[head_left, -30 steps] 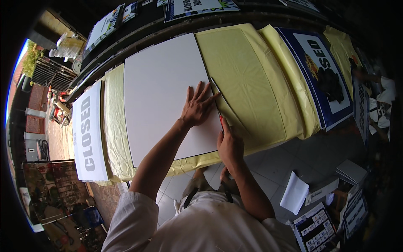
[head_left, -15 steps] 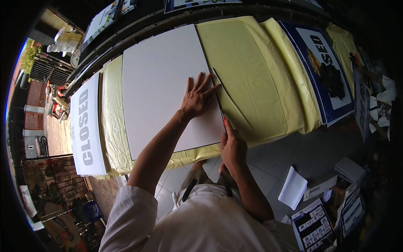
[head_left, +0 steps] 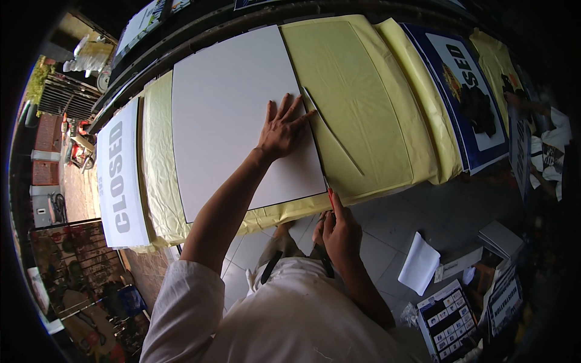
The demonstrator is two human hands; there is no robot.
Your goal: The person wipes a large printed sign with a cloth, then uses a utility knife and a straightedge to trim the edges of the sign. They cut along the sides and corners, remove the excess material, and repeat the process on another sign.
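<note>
A large white board (head_left: 224,121) lies on a table padded with yellow wrapping (head_left: 369,103). My left hand (head_left: 282,130) rests flat on it near the right edge, fingers spread and holding nothing. At the board's near right corner, my right hand (head_left: 342,233) is closed around a red-handled cutter knife (head_left: 331,193), most of its handle hidden by my fingers. The knife's tip points away from me along the right edge. A thin pale strip (head_left: 334,133) lies slantwise on the yellow wrapping, just right of the board.
White printed sign boards (head_left: 121,175) lie at the table's left end. Blue-bordered signs (head_left: 460,91) are at the right, with a dark bundle (head_left: 478,112) on top. Papers and boxes (head_left: 460,266) sit on the floor at right. Another person's sleeve (head_left: 560,127) shows at far right.
My right hand has drawn the cutter knife toward me, down the board's right edge to its near corner. My left hand stays in place on the board.
</note>
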